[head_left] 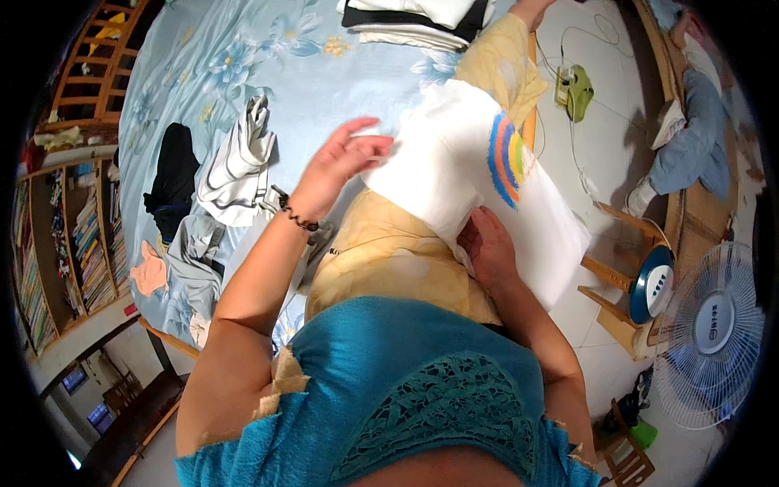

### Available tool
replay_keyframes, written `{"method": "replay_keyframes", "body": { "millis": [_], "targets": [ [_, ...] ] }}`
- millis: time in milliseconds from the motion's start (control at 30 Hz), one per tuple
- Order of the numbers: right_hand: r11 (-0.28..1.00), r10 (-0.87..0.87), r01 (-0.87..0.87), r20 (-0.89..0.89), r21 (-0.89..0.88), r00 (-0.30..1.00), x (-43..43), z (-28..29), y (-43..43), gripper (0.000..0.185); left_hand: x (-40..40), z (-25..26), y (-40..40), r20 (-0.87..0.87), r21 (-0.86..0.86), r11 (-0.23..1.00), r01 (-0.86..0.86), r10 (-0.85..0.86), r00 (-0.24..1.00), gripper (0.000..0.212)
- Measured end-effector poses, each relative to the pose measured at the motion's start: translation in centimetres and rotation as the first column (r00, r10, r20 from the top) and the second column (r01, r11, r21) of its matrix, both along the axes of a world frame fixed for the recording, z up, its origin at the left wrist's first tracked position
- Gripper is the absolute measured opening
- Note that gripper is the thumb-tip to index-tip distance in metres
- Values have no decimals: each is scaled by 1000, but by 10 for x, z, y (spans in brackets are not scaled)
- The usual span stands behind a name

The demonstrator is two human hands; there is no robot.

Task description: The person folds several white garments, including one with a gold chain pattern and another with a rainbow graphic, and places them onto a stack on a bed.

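A white T-shirt [450, 152] with a rainbow print lies spread across my lap and leg, over yellow patterned trousers [389, 249]. Near the shirt's left edge, my left hand [341, 161] is raised with its fingers apart and nothing in them; it wears a dark coiled band at the wrist. My right hand [487, 246] is at the shirt's lower edge, palm turned up, with its fingers curled by the fabric; whether it grips the cloth is unclear. Beyond the shirt, a folded stack of white and black clothes [420, 24] rests on the blue floral bedsheet [292, 79].
Loose clothes lie on the left: a striped white garment [240, 167], a black one [176, 164] and a grey one [198, 255]. At right are an electric fan [712, 322], a wooden stool [614, 274], a green clog [579, 93], cables and another person's legs [688, 146].
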State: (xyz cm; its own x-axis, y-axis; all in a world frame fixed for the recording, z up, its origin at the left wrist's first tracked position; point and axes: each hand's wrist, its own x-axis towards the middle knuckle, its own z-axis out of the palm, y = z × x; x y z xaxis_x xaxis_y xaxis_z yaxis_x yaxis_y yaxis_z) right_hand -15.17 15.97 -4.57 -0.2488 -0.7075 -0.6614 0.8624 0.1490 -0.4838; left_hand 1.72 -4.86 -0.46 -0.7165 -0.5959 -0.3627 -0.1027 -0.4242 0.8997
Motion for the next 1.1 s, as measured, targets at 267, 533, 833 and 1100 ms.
{"method": "replay_keyframes", "body": {
  "millis": [267,533,833,1100],
  "targets": [
    [986,158,-142,-229,85,961,2,-3,1,41,6,-60,29,290,-378,915,139,-25,957,46],
    [985,128,-105,-170,137,977,-1,5,-1,41,11,-80,21,303,658,703,-268,78,950,57],
    [964,246,-226,-152,139,957,1,10,3,30,-5,-49,11,0,306,867,-393,413,911,38],
    [905,362,-346,-20,247,932,-9,6,10,23,3,-78,-1,-35,723,647,-243,386,922,42]
  ]
}}
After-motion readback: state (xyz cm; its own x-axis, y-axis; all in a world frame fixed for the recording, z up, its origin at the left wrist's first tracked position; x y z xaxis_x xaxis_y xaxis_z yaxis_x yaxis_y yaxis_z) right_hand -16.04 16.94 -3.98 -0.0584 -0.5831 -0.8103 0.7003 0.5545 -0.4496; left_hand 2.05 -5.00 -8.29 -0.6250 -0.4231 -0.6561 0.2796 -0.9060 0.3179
